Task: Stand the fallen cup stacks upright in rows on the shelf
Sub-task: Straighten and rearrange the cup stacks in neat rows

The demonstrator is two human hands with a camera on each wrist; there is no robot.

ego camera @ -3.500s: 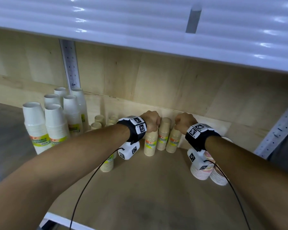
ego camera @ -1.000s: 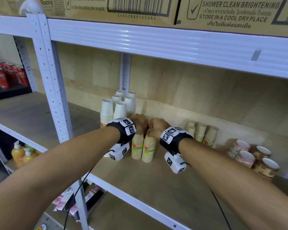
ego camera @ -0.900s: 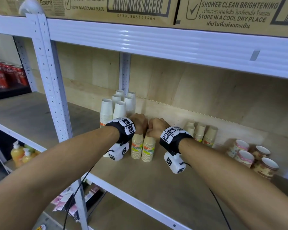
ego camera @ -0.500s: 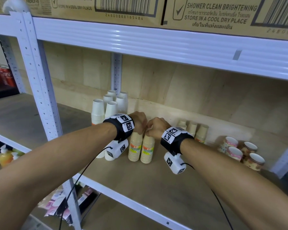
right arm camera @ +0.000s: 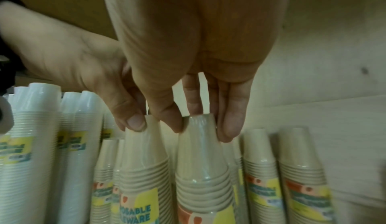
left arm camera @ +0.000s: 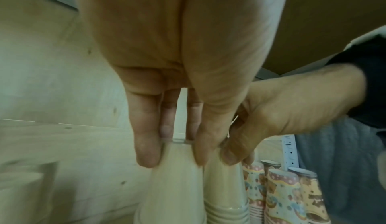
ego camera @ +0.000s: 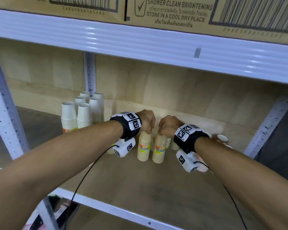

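Two tan cup stacks stand upright side by side on the wooden shelf (ego camera: 156, 193). My left hand (ego camera: 147, 128) pinches the top of the left tan stack (ego camera: 144, 146) from above; in the left wrist view the left hand (left arm camera: 173, 153) has fingers and thumb on either side of the stack's (left arm camera: 175, 186) tip. My right hand (ego camera: 163, 131) grips the top of the right tan stack (ego camera: 160, 149) the same way. The right wrist view shows the right hand (right arm camera: 200, 126) round its stack (right arm camera: 202, 169), with the left stack (right arm camera: 144, 164) just beside it.
Upright white cup stacks (ego camera: 76, 113) stand in rows at the left. More tan stacks (right arm camera: 261, 169) stand behind to the right, and patterned cups (ego camera: 222, 138) sit further right. A white metal upright (ego camera: 2, 113) and the shelf above (ego camera: 140, 40) bound the space. Bare shelf lies in front.
Both hands keep their hold on the two tan stacks, which now sit farther right of the white stacks and nearer the tan ones behind. The head view has moved closer.
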